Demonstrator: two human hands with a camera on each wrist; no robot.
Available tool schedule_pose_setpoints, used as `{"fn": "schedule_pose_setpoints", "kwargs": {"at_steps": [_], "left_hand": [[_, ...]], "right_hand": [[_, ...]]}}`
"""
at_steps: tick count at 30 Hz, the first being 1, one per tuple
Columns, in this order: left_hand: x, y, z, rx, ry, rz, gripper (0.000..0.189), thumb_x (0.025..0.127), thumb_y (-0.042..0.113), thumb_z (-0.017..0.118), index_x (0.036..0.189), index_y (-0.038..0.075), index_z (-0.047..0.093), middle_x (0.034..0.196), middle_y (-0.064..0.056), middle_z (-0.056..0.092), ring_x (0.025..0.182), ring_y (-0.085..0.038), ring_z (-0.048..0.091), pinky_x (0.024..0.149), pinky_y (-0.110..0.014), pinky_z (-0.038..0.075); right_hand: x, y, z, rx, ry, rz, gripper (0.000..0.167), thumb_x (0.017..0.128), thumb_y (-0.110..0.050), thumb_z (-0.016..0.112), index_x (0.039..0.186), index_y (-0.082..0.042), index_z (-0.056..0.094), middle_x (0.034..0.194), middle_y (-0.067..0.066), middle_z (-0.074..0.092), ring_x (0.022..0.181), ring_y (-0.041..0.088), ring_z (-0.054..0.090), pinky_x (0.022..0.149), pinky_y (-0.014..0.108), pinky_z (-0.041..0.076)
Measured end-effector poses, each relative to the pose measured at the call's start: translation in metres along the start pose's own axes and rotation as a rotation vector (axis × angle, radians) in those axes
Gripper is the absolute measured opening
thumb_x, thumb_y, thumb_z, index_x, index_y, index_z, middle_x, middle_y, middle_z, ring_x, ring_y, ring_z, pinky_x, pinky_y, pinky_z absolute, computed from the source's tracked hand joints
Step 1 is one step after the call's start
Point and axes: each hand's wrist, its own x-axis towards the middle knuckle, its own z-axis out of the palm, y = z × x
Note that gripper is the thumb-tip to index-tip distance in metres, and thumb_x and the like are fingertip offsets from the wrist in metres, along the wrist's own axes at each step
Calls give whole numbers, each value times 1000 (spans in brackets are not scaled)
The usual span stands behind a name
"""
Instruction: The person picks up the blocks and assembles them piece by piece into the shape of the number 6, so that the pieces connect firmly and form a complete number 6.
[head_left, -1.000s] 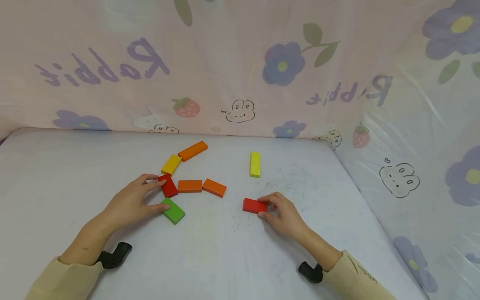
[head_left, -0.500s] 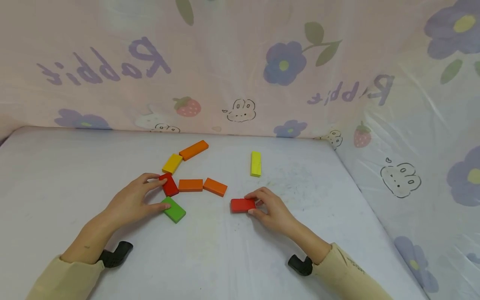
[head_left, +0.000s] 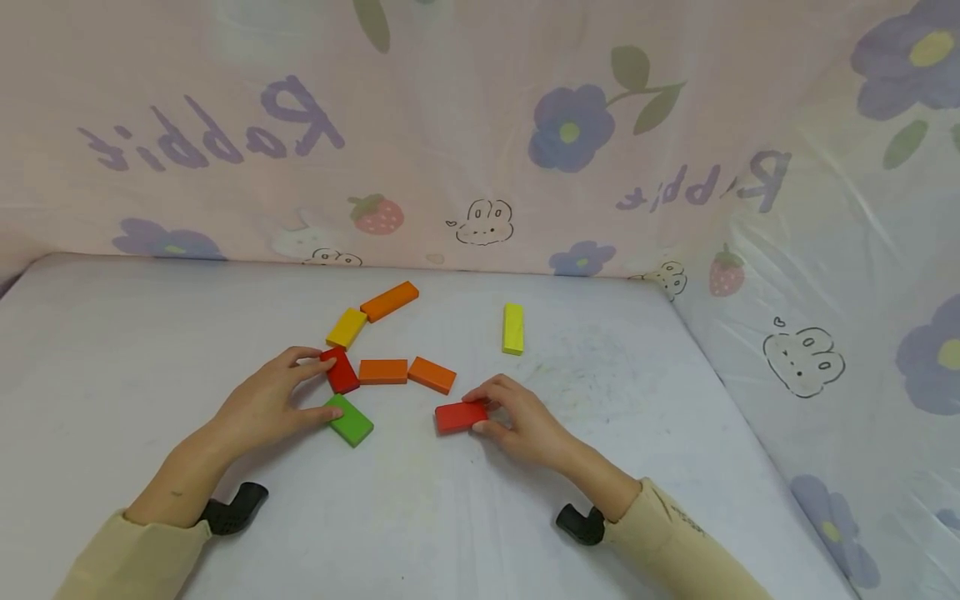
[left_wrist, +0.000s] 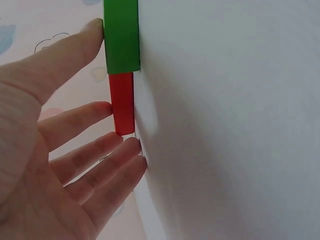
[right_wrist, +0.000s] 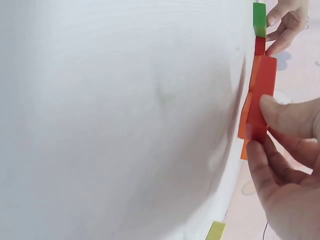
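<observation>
Head view: at far left, the left hand (head_left: 262,404) had thumb and forefinger spread wide; the thumb touched the green block (head_left: 350,421), the forefinger the left red block (head_left: 341,372). Nothing was clasped in it. The yellow block (head_left: 347,329) met the far end of the left red block, and the far orange block (head_left: 390,302) carried that line on. The middle orange block (head_left: 383,372) touched the left red block's right side, with the right orange block (head_left: 432,376) angled off its end. Further right, the right hand (head_left: 521,421) held the second red block (head_left: 461,417) in a narrow pinch, near but apart from the right orange block. The light yellow block (head_left: 513,329) lay alone on the table (head_left: 315,533).

Progress, as judged: six blocks appeared laid in a branching figure, the green block's fit perhaps unsettled. Outstanding: the second red block, not yet joined to anything, and the light yellow block, untouched.

View differences: the left wrist view showed the other three fingers extended, which the head view mostly hid; no orange block appeared there. The right wrist view showed the thumb on the face of the second red block and a blurred forefinger at its end. Could not tell whether that block touched the table. The head view alone gave the whole layout.
</observation>
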Motion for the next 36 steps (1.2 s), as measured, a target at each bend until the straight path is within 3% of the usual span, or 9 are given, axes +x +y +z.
{"fn": "schedule_pose_setpoints", "kwargs": {"at_steps": [4,19,36], "left_hand": [[0,0,0,0,-2,2,66,78,34,77,132,3,56,135,-22,47,120,-45,47,92,-63,45],[1,1,1,2,1,0,67,77,37,78,132,5,57,134,-21,48,119,-43,49,90,-61,47],[0,0,1,4,3,-2,64,78,32,77,131,3,57,135,-22,47,120,-44,48,91,-62,47]], "right_hand": [[5,-4,3,14,-27,-39,31,87,-8,69,117,-7,62,112,4,61,101,17,60,91,31,52],[22,-25,14,19,-183,-66,29,90,-10,66,119,-9,62,116,3,59,104,14,54,95,28,48],[35,-35,28,-14,-240,-119,30,91,-12,65,121,-11,63,117,1,60,107,12,54,96,23,46]]}}
